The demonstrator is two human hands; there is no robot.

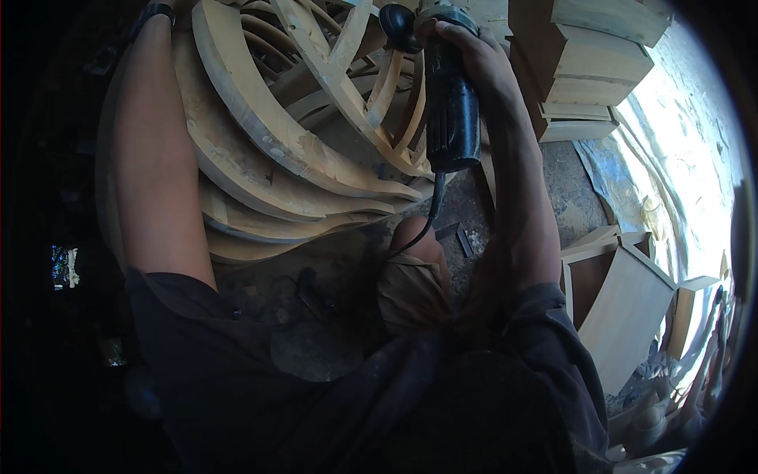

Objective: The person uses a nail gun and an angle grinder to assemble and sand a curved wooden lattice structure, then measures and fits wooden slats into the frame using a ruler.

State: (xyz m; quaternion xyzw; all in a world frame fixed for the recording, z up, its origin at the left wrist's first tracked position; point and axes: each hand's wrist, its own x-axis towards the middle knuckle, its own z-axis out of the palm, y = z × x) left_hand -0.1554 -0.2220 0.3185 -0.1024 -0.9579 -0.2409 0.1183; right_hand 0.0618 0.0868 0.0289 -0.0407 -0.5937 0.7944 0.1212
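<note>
Gripping a long black cylindrical power tool with a grey metal head [452,118] in the right hand [488,63], close to the upper edge of the view. Curling the fingers [446,31] of that hand around the top of the housing, pressed firmly against it just below the head. Holding the tool lengthwise, head uppermost, just beside a large curved frame of pale wooden strips [249,118]; cannot tell whether touching the wood. Showing a black rounded knob [399,28] at the left of the metal head. Trailing a thin black cable [437,197] from the tool's lower end down toward a bare knee [417,237] above tan cloth [410,292].

Stretching the bare left forearm [158,174] over the frame's left side, with a dark band [151,16] around the wrist. Losing the left hand beyond the upper edge, so cannot tell whether spread or pinching anything there.

Seen at the right, well apart from the frame: stacked pale wooden drawer-like boxes [600,71], a tilted pale wooden box [628,308] below, and a wrinkled, brightly lit whitish sheet [663,182] on the grey floor [564,178].
</note>
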